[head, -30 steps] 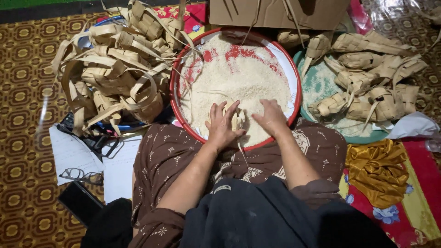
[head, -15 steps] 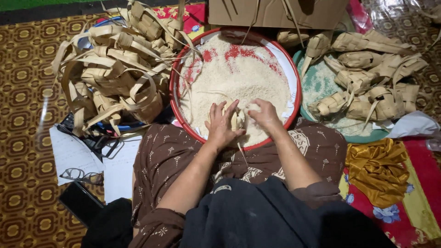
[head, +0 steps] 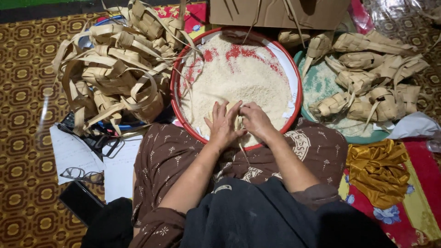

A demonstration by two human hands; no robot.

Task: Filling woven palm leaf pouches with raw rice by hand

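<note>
Both hands have drawn together since a second ago, when my right one lay further out on the rice; now they meet over a small woven leaf pouch [head: 238, 120] at the near edge of the basin. My left hand [head: 223, 126] lies with its fingers spread and stretched forward, cupped against the left side of the pouch. My right hand [head: 255, 120] is curled in a loose fist on the pouch's other side, knuckles up, fingertips tucked out of sight, so I cannot tell how it grips. Only a sliver of the pale pouch shows between the two hands.

Under them is white rice [head: 239, 78], heaped in a round basin with a red rim [head: 294, 69], and red patches of the basin's bottom show through near the far side. The basin's near edge rests on my lap, on brown patterned cloth [head: 170, 151].

Left of the basin is a big tangled pile of empty woven leaf pouches [head: 115, 69] with loose strips sticking out. Right of it, more pouches, plumper [head: 367, 92], lie on a green tray [head: 321, 82]. A cardboard box [head: 280, 11] stands beyond the basin. Papers [head: 69, 151], a pair of glasses [head: 82, 174] and a dark phone [head: 80, 202] lie on the patterned carpet by my left knee. Folded yellow cloth [head: 376, 170] lies by my right.
</note>
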